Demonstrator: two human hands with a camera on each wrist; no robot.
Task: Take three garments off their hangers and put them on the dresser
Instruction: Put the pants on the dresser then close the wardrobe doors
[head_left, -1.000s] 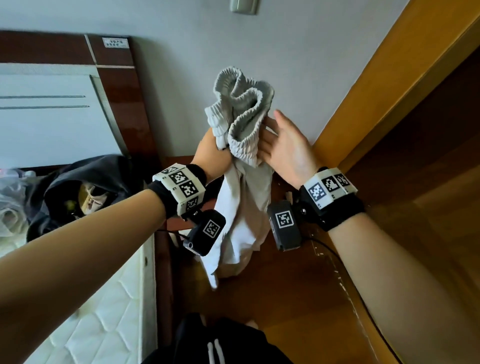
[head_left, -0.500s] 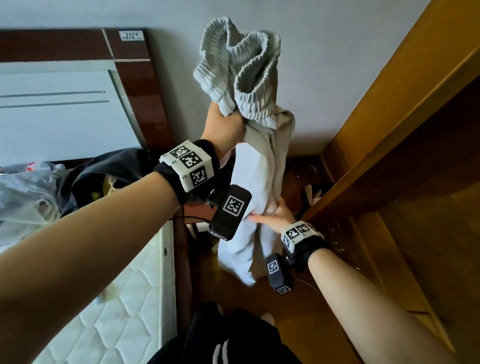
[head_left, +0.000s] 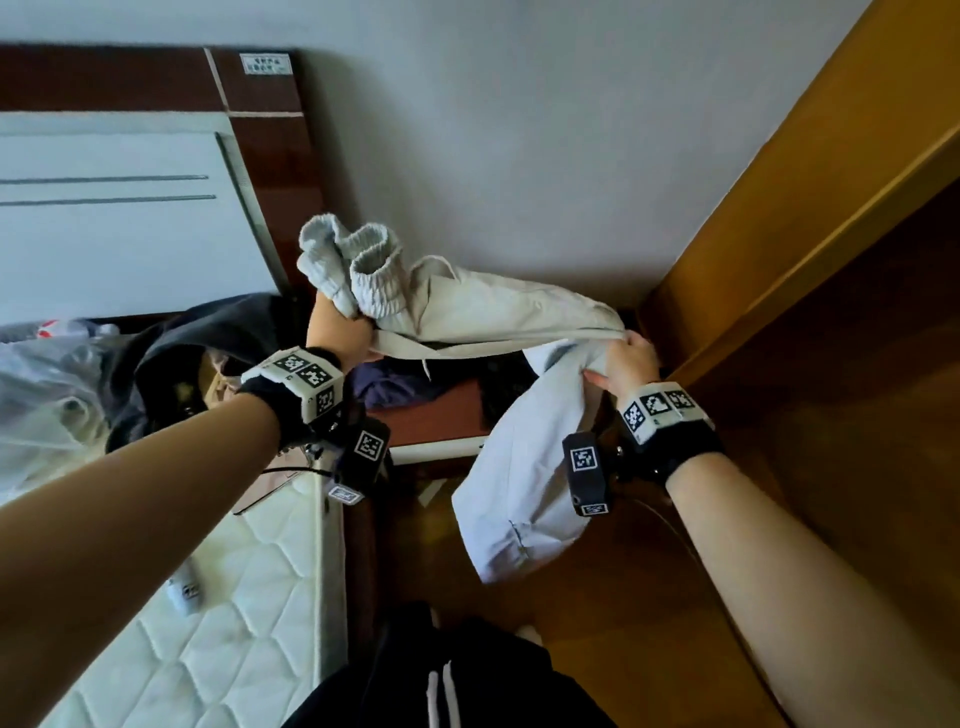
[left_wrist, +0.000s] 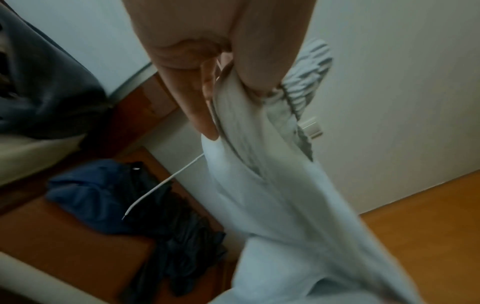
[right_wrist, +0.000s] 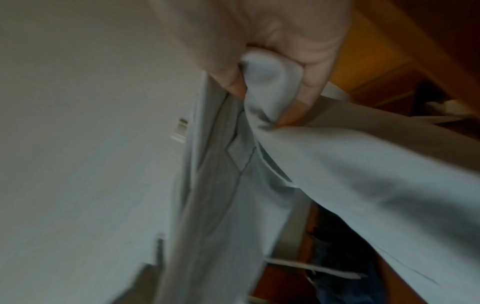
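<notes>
No text can be read. A small white label (head_left: 266, 63) is stuck on the headboard (head_left: 270, 150), but its print is too small to make out. Black-and-white square codes are carried on the wristbands (head_left: 304, 375) and wrist cameras (head_left: 586, 462); no letters or numbers are shown.

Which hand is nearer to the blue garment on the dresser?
Left. The left hand grips the pale trousers just above the blue garment; the right hand holds them further toward the wardrobe side.
</notes>
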